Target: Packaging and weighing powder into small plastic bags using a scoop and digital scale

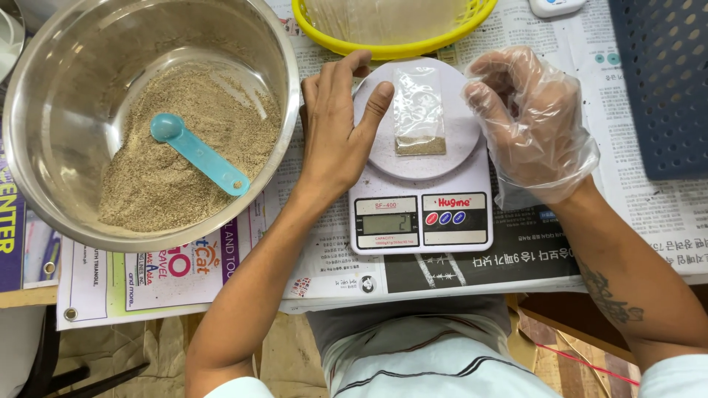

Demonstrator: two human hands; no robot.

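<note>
The bench [29, 296] is spread with printed newspaper sheets [649, 206]. On them stand a white digital kitchen scale [420, 214], a round steel bowl [44, 147], a yellow plastic basket [391, 50] and a dark blue perforated crate [664, 81].

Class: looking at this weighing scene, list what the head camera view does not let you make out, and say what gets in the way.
- Yellow basket: its far side and contents, cut off by the top edge.
- Blue crate: mostly cut off by the right edge.
- Right hand: fingertip contact with the scale, blurred by its loose plastic glove.
- Powder in the steel bowl: kind unclear.
</note>
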